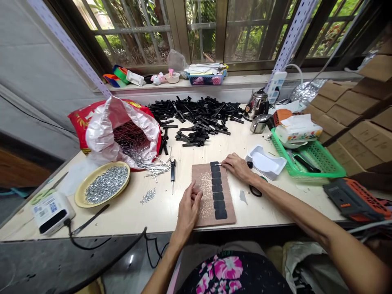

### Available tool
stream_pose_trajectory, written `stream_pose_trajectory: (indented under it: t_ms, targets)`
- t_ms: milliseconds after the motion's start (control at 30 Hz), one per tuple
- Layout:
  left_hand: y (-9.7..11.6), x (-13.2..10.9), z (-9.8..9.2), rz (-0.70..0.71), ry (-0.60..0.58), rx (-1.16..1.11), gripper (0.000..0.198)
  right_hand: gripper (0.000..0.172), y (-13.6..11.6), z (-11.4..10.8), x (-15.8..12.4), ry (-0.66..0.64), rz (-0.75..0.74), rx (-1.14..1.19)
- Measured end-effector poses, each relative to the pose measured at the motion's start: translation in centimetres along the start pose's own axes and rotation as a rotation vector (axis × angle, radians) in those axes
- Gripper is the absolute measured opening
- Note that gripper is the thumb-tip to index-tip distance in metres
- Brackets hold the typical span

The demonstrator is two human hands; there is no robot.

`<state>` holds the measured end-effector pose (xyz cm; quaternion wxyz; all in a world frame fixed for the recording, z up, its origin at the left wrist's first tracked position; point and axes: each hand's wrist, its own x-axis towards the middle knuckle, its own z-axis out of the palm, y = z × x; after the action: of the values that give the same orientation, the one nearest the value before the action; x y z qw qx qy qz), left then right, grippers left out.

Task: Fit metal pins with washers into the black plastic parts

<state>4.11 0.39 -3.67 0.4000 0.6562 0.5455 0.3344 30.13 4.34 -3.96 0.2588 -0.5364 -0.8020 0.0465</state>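
A brown wooden board [203,209] lies at the table's front edge with a column of several small black pieces [218,190] along its right side. My left hand [189,206] rests on the board's left part, fingers curled together near scattered tiny metal bits. My right hand [237,165] sits at the board's top right corner, pinching a thin metal pin that points at the topmost black piece.
A yellow plate of small metal parts [105,184], a red and white bag of long pins [128,134], a screwdriver [173,168], a pile of black plastic parts [199,116], a white tray [266,162], a green basket [309,161], kettles [257,105], cardboard boxes [358,118] and a white device [52,211].
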Motion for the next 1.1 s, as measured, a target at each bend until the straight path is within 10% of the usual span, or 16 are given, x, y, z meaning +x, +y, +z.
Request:
stream_pose_trajectory:
  t_ms: [167, 333, 500, 633, 933, 1100]
  targets:
    - [-0.6, -0.3, 1.2, 0.075, 0.109, 0.13, 0.048, 0.026, -1.4, -0.1, -2.0, -0.18, -0.479, 0.025]
    - [-1.2, -0.3, 1.8, 0.102, 0.139, 0.205, 0.046, 0.036, -1.0, -0.6, -1.0, -0.007, -0.245, 0.006]
    - [-1.1, -0.2, 2.0, 0.148, 0.148, 0.276, 0.046, 0.027, -1.8, -0.5, -2.1, -0.182, -0.578, 0.094]
    - [-0.9, -0.2, 2.0, 0.149, 0.156, 0.307, 0.045, 0.026, -0.6, -1.1, -0.9, -0.047, -0.273, 0.052]
    - [-1.0, 0.0, 2.4, 0.186, 0.172, 0.319, 0.045, 0.032, -3.4, -0.3, -4.1, -0.209, -0.397, 0.115]
    - [-0.9, -0.2, 2.5, 0.187, 0.168, 0.317, 0.046, 0.03, -2.6, -6.4, -7.5, -0.35, -0.178, 0.274]
